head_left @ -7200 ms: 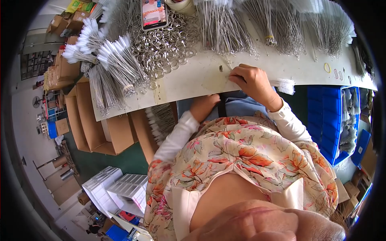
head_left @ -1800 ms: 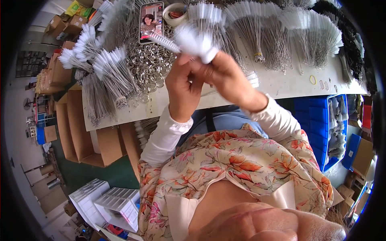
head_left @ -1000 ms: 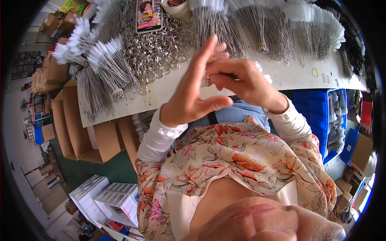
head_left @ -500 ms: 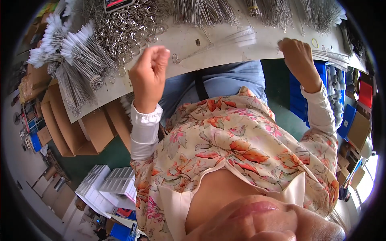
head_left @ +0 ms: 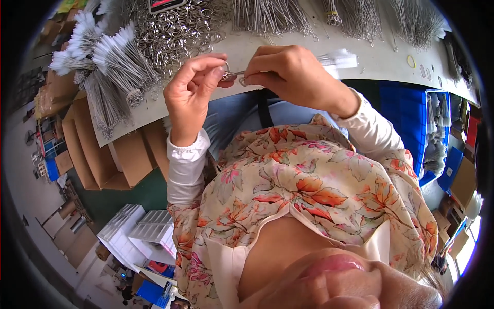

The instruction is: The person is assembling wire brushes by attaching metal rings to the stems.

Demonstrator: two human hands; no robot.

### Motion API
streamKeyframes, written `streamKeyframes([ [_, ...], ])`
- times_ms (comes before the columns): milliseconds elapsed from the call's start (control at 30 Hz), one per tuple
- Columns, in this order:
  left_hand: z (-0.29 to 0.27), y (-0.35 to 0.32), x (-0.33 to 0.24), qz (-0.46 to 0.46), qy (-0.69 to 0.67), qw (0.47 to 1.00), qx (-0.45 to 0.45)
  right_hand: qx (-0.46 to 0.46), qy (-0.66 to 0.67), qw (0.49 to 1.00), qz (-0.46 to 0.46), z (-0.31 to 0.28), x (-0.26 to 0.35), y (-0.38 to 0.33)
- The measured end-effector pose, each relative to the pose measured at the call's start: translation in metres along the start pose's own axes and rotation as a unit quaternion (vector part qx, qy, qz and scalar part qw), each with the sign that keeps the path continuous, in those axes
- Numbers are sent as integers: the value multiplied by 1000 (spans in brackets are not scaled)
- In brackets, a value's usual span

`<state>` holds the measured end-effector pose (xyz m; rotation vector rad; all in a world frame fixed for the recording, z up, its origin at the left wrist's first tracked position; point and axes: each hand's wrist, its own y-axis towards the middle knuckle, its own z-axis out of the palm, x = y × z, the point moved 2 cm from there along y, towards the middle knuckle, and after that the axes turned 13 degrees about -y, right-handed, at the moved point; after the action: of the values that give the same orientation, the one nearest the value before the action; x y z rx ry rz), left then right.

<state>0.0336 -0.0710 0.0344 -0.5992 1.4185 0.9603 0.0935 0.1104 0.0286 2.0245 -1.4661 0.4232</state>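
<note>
My left hand [head_left: 189, 95] pinches a metal split ring [head_left: 226, 68] between thumb and fingertips over the table's near edge. From the right, my right hand [head_left: 288, 72] closes on the looped wire ends of several thin wire-handled brushes [head_left: 338, 58]. Their white bristle heads stick out beyond my right hand. The wire loops meet the ring between my two hands; whether any loop is threaded on it I cannot tell. Fingers hide most of the wires.
A heap of metal rings [head_left: 177, 33] lies beyond my left hand. Bundled brushes [head_left: 121, 59] are at the left, with more wire bundles [head_left: 272, 18] along the far side. A yellow band [head_left: 411, 61] lies at right. Cardboard boxes [head_left: 110, 149] and a blue crate [head_left: 406, 118] flank me.
My right hand has come in from the right to the middle and holds the brushes' wire ends. The ring that lay on the table is now between my left fingers.
</note>
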Motion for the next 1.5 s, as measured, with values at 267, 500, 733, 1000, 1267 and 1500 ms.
streamKeyframes([
  [267,3,5,-29,25,6,994,107,63,246,965,69,-26,8,-5],
  [500,26,0,-35,64,-40,997,35,143,446,867,167,-17,10,-11],
  [733,25,1,-40,230,152,961,12,21,485,853,194,-28,27,10],
  [1000,12,5,-41,137,98,984,50,43,367,916,157,-24,19,17],
  [1267,4,6,-41,94,83,989,78,77,358,920,137,-13,19,9],
  [1500,-2,3,-38,-4,23,998,60,110,458,868,159,-20,26,14],
])
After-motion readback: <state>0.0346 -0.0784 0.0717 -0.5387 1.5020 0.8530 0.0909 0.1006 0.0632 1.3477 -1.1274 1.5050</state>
